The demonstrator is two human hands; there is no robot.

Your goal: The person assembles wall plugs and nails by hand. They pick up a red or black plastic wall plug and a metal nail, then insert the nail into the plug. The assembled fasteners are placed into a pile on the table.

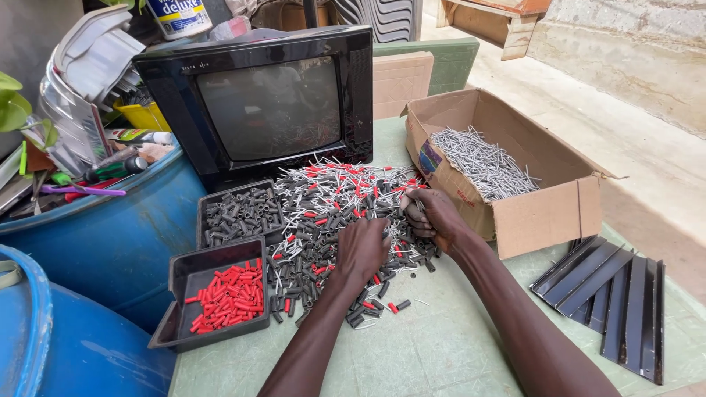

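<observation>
A big heap of short black and red tube pieces mixed with thin grey metal pins (331, 213) covers the green table in front of an old black television (265, 103). My left hand (362, 248) rests palm down on the heap, fingers curled into the pieces. My right hand (434, 215) is at the heap's right edge, closed around a small bunch of grey pins. One black tray (237, 213) holds black tube pieces. A nearer black tray (184, 276) holds red ones.
An open cardboard box (544, 213) with a pile of grey pins stands to the right. Several black metal strips (610, 294) lie at the table's right. Blue barrels (95, 242) and tool clutter stand on the left.
</observation>
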